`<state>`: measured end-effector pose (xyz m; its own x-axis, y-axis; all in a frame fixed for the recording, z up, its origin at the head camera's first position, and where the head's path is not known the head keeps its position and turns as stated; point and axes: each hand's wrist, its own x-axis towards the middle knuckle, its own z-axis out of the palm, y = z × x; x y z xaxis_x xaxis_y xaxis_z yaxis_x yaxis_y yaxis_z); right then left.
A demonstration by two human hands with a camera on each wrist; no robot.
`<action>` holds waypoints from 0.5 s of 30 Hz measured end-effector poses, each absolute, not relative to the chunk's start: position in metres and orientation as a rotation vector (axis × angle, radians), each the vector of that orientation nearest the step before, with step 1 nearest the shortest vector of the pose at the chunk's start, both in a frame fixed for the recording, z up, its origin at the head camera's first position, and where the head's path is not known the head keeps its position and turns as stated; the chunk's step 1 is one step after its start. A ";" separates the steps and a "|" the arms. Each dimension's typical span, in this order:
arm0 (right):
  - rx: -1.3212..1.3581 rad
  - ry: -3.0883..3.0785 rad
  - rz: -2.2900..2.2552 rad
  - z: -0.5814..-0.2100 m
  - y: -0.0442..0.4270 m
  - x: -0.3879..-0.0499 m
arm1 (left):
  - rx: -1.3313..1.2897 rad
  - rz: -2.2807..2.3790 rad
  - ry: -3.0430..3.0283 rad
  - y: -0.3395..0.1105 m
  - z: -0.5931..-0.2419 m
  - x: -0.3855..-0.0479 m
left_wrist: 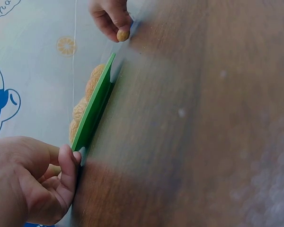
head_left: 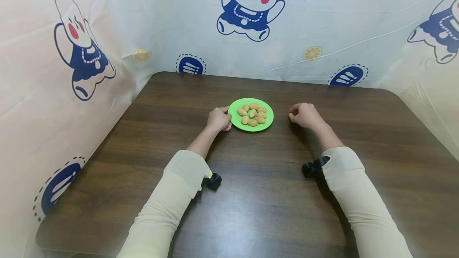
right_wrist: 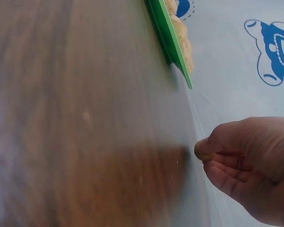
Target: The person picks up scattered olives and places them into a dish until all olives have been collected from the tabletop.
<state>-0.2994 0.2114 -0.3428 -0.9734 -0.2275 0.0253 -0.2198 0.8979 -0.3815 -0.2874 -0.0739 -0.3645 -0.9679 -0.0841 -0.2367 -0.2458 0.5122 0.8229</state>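
Observation:
A green plate (head_left: 269,120) rests on the table with several unshelled peanuts (head_left: 252,113) spread over it. At its left edge my left hand (head_left: 218,119) pinches the rim between thumb and fingers, as the left wrist view shows up close. To the right of the plate, apart from it, my right hand (head_left: 306,115) holds a single peanut (right_wrist: 202,150) between thumb and fingertips, just above or at the tabletop. Most of that peanut is covered by the fingers in the head view.
The brown wooden table (head_left: 244,194) reaches all round the plate. Behind and beside it hangs a pale curtain (head_left: 161,19) printed with cartoon bears. A small black camera (head_left: 213,181) sits on the left wrist and another camera (head_left: 310,169) on the right.

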 end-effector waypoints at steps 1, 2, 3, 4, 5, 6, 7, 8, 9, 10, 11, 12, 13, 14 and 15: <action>-0.365 3.044 -0.615 -0.343 0.210 -0.300 | -0.284 1.448 2.583 -0.074 -0.364 -0.287; -0.370 3.045 -0.624 -0.343 0.209 -0.300 | -0.283 1.449 2.583 -0.074 -0.364 -0.287; -0.378 3.048 -0.629 -0.343 0.208 -0.300 | -0.283 1.450 2.582 -0.074 -0.365 -0.288; -0.382 3.052 -0.635 -0.343 0.207 -0.300 | -0.283 1.450 2.582 -0.074 -0.365 -0.288; -0.383 3.049 -0.642 -0.344 0.206 -0.301 | -0.282 1.449 2.581 -0.074 -0.365 -0.288; -0.385 3.049 -0.651 -0.344 0.206 -0.301 | -0.281 1.448 2.581 -0.074 -0.365 -0.288; -0.385 3.046 -0.662 -0.344 0.205 -0.301 | -0.282 1.448 2.580 -0.074 -0.365 -0.288; -0.389 3.045 -0.668 -0.344 0.203 -0.301 | -0.284 1.451 2.575 -0.074 -0.365 -0.289; -0.394 3.045 -0.672 -0.344 0.202 -0.301 | -0.287 1.454 2.571 -0.074 -0.366 -0.289; -0.398 3.042 -0.675 -0.344 0.201 -0.301 | -0.289 1.457 2.566 -0.074 -0.366 -0.289; -0.402 3.038 -0.677 -0.344 0.200 -0.302 | -0.290 1.461 2.562 -0.074 -0.366 -0.289; -0.408 3.035 -0.677 -0.344 0.199 -0.302 | -0.292 1.465 2.559 -0.074 -0.366 -0.289; -0.410 3.030 -0.673 -0.344 0.198 -0.302 | -0.294 1.469 2.555 -0.074 -0.367 -0.289; -0.416 3.023 -0.674 -0.344 0.196 -0.303 | -0.295 1.474 2.552 -0.074 -0.367 -0.289; -0.417 3.018 -0.675 -0.344 0.195 -0.303 | -0.294 1.473 2.552 -0.074 -0.367 -0.289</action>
